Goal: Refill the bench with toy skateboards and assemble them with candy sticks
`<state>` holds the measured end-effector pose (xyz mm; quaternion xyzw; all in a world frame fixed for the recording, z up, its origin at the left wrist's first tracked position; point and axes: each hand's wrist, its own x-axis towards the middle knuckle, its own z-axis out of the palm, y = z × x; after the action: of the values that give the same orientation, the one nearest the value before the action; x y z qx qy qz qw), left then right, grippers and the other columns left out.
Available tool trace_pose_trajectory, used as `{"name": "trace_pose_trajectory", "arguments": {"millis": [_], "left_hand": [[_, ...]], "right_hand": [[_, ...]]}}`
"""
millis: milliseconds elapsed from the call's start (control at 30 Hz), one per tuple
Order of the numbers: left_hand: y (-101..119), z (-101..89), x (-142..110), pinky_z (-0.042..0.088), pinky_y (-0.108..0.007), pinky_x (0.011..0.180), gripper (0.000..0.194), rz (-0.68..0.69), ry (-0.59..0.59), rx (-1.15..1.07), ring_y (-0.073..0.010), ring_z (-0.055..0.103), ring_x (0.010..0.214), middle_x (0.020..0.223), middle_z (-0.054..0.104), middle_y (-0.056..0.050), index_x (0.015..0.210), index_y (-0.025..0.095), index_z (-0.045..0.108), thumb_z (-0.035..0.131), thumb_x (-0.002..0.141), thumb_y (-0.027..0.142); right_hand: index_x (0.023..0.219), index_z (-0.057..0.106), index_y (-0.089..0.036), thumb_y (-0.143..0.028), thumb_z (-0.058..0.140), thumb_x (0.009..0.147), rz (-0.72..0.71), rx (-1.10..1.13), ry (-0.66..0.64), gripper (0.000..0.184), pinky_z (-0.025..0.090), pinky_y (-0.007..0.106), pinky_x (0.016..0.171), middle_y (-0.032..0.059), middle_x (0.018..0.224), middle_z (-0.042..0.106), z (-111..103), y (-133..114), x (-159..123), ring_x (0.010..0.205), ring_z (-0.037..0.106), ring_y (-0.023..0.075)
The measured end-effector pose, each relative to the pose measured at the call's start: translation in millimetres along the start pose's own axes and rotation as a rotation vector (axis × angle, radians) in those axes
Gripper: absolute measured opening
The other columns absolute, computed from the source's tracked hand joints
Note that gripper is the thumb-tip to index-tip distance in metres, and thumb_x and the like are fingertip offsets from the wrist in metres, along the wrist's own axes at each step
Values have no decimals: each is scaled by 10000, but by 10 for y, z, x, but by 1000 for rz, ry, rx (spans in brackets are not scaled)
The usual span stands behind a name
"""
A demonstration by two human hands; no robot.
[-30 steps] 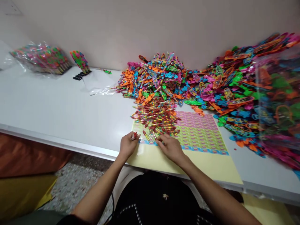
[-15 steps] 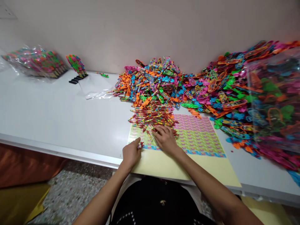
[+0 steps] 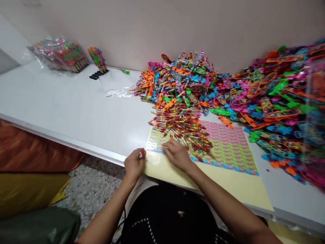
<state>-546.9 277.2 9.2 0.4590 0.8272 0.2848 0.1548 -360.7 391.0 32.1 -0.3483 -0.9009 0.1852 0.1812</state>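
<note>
Yellow backing paper carries a sticker sheet (image 3: 223, 149) at the near edge of the white table (image 3: 63, 108). The person's left hand (image 3: 133, 165) is curled shut around a small red-tipped candy tube (image 3: 141, 154), held just off the sheet's near-left corner. The right hand (image 3: 177, 154) lies palm down, fingers loosely bent, touching the sheet's printed rows at the foot of a pile of candy tubes (image 3: 181, 127). Behind lies a heap of coloured plastic toy skateboards (image 3: 228, 88); a clear bag of toys (image 3: 58, 54) sits far left.
</note>
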Motion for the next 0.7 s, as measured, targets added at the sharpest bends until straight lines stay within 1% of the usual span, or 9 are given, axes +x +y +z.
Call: {"name": "trace_pose_trajectory", "arguments": {"millis": [67,133,233,300,433,600,633,700], "left_hand": [[-36,-39,-93,454,-283,733,287,24,-43,104,-217,668,905,1035,730,-27,1081,267,694,514,858,291],[-38,-59,-150,453,-289,731,328,51,-98,186,-222,671,907,1040,728,-33,1136,281,679,515,852,266],[-21,-76,-172,445,-291,714,393,60,-166,265,-224,672,905,1045,723,-38,1207,294,642,510,843,229],[-15,-88,-167,438,-292,710,432,63,-202,283,-227,669,921,1063,718,-38,1248,302,614,507,839,214],[-24,-112,-158,423,-292,717,470,61,-246,284,-228,660,950,1086,711,-35,1299,316,572,506,846,209],[-19,-137,-143,408,-294,696,438,79,-251,268,-234,660,940,1080,712,-32,1298,321,569,486,873,254],[-11,-145,-140,405,-294,688,430,80,-252,267,-235,663,932,1074,714,-30,1290,322,574,485,874,261],[5,-163,-137,400,-291,671,420,83,-264,266,-236,667,914,1063,718,-26,1271,327,587,490,867,266]], "right_hand": [[1038,670,-212,-293,470,948,20,8,-145,234,444,269,776,58,1011,666,166,-234,90,930,608,178],[1022,666,-211,-329,506,930,36,-37,-227,220,434,268,764,58,1020,659,288,-373,212,951,605,189],[985,662,-195,-366,557,889,63,-114,-285,222,419,274,729,74,1004,653,372,-448,409,923,605,206],[942,668,-179,-342,557,878,79,-129,-318,208,408,280,713,86,957,658,380,-460,517,872,610,207],[852,688,-157,-264,531,859,73,-97,-346,190,396,282,703,94,869,672,352,-466,620,810,613,199],[837,721,-166,-172,514,807,66,-21,-333,210,409,252,702,61,829,705,315,-409,602,777,622,165],[838,728,-168,-163,509,798,74,27,-323,222,417,244,704,53,829,714,312,-382,585,772,627,157],[836,739,-168,-164,510,773,134,207,-283,238,435,235,694,43,834,731,308,-312,540,755,638,150]]}}
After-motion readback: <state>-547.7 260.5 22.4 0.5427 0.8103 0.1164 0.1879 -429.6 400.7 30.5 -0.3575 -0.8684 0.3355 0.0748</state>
